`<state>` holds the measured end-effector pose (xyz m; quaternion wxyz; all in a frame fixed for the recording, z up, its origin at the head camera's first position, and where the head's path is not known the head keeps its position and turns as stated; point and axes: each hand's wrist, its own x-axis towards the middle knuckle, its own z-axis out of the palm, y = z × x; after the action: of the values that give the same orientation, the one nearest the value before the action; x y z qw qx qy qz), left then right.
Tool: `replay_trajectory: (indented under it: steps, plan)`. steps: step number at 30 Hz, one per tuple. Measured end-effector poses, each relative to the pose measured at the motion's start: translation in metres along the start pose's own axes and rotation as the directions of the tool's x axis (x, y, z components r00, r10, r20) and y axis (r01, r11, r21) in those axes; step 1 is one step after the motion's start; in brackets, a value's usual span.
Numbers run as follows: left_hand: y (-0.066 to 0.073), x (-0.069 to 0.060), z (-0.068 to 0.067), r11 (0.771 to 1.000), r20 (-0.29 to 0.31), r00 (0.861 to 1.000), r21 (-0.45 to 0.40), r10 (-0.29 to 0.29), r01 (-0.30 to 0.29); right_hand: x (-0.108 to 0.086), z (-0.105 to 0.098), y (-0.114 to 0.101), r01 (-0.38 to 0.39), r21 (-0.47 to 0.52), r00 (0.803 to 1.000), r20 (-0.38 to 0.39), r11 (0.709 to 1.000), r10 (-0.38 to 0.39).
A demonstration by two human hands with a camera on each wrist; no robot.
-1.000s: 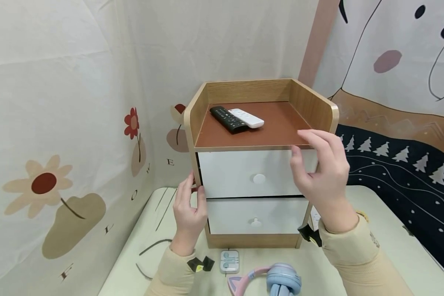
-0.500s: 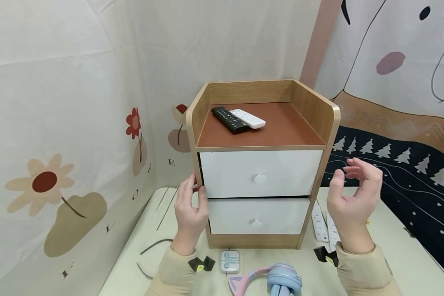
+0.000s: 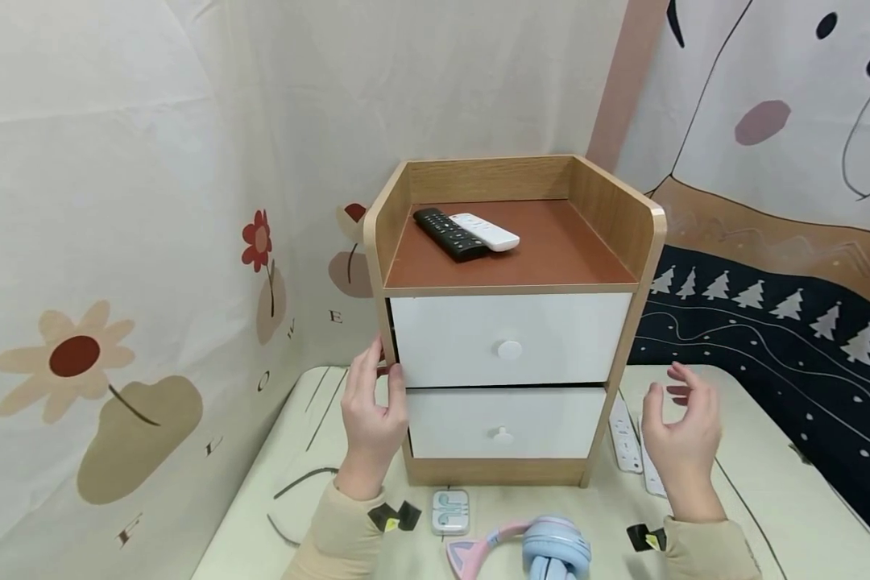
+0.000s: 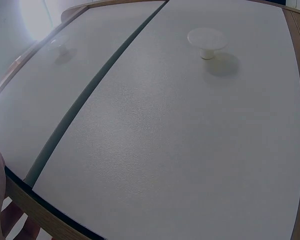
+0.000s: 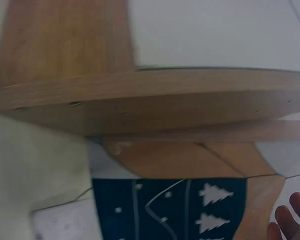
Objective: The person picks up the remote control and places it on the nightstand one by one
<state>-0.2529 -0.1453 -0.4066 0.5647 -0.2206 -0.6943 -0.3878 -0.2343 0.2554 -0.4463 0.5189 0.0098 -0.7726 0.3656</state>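
A wooden cabinet (image 3: 496,471) with two white drawers stands on the table; both drawers look closed. On its brown top lie a black remote (image 3: 449,234) and a white remote (image 3: 487,232), side by side and touching. My left hand (image 3: 373,423) rests against the cabinet's left side, thumb at the front edge and fingers round the side, partly hidden. In the left wrist view the round knob (image 4: 207,39) of a drawer shows. My right hand (image 3: 683,439) is held right of the cabinet, apart from it, fingers loosely bent, holding nothing.
White power strips (image 3: 625,435) lie right of the cabinet, partly behind my right hand. In front are boxed earphones (image 3: 450,513) and blue-pink headphones (image 3: 556,545) with a cat ear. Patterned cloth (image 3: 768,322) hangs at the right and back.
My right hand has moved from the cabinet's upper right front, outward and down to beside it. My left hand has stayed on the left side.
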Motion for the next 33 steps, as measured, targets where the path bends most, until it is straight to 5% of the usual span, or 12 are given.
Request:
replay_trajectory:
  steps: [9,15,25,33]
  plan:
    - [0.000,0.000,0.001,1.000,-0.002,1.000,0.004,-0.002,0.002,-0.035,-0.001,0.025,-0.126,-0.134,0.977,0.155,0.983,0.146]
    - [0.002,0.000,0.001,1.000,0.000,1.000,0.005,-0.003,0.003,-0.051,-0.001,0.036,-0.209,-0.203,0.938,0.236,0.957,0.255]
    - [0.002,0.000,-0.001,1.000,0.002,1.000,0.014,0.002,-0.002,-0.061,-0.001,0.043,-0.333,-0.313,0.838,0.333,0.889,0.431]
    - [0.002,0.001,-0.002,1.000,0.003,1.000,0.012,0.009,-0.009,-0.068,0.003,0.060,-0.420,-0.457,0.690,0.401,0.784,0.603]
